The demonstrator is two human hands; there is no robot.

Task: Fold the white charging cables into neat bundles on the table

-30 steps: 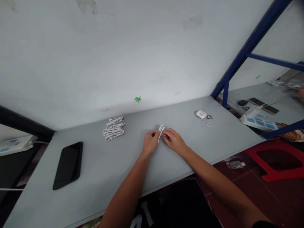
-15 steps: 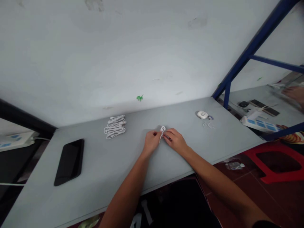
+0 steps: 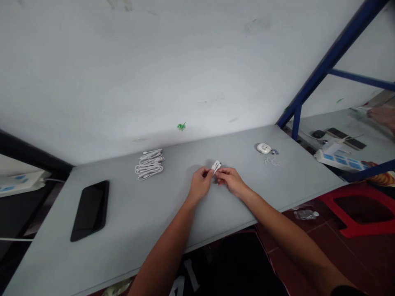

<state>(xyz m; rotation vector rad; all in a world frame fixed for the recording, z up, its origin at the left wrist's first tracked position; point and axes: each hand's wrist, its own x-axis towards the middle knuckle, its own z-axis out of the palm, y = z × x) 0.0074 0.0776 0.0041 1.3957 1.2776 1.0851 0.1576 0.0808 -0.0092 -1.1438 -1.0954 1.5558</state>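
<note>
A small folded bundle of white cable (image 3: pixel 216 165) is held between my two hands above the middle of the grey table. My left hand (image 3: pixel 201 181) pinches its left side between thumb and fingers. On the other side my right hand (image 3: pixel 230 179) grips the lower right part with its fingertips. My fingers hide the bundle's lower end. Several coiled white cables (image 3: pixel 149 165) lie in a row to the left, near the wall. Some thin white twist ties (image 3: pixel 272 161) are scattered on the table to the right.
A black phone (image 3: pixel 90 210) lies at the table's left. At the right rear sits a white earbud case (image 3: pixel 263 148) with a small charm. Beyond the blue metal frame (image 3: pixel 296 123) are a power strip (image 3: pixel 336 159) and another person's hand (image 3: pixel 382 116). A red stool (image 3: pixel 361 209) stands below.
Both hands have shifted slightly right with the cable bundle, which now tilts and shows its loops more fully. The other person's blurred hand has also moved a little.
</note>
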